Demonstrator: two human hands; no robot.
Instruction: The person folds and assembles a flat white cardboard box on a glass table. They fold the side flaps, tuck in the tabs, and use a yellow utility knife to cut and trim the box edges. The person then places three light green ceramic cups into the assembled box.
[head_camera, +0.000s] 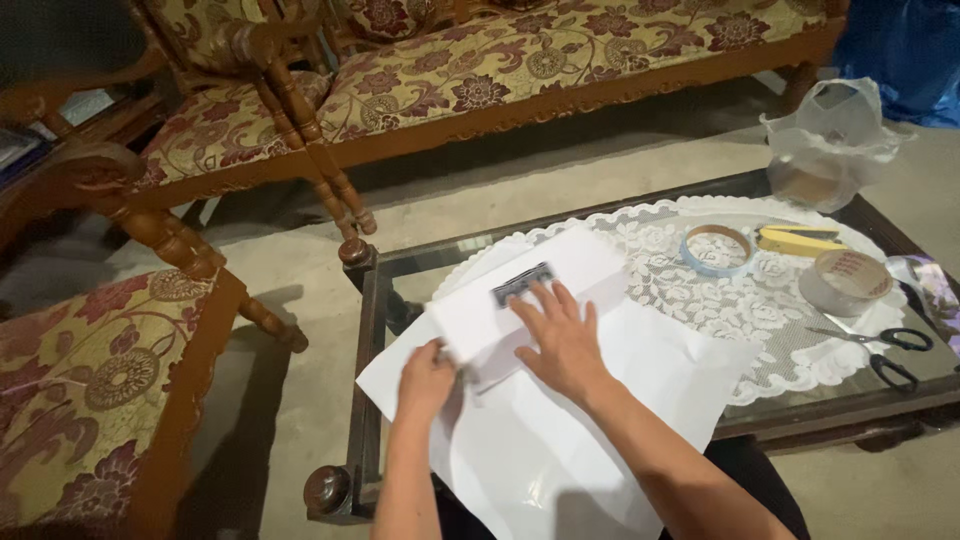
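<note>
Wrapping looks barely begun: the right hand (562, 340) presses flat, fingers spread, on a white box (530, 300) lying on white paper (560, 440) atop the glass surface (420, 270). The left hand (425, 380) pinches the paper's edge against the box; tape rolls (716, 249) and scissors (880, 350) lie untouched, well apart.

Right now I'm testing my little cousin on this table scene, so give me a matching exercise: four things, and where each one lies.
Things:
1 right hand
2 left hand
3 scissors
4 yellow stapler

Places:
A near right edge of the lace mat
B flat on the white box
C far side, beside the blue tape ring
D at the box's near-left corner

Pairs: 1-B, 2-D, 3-A, 4-C
</note>
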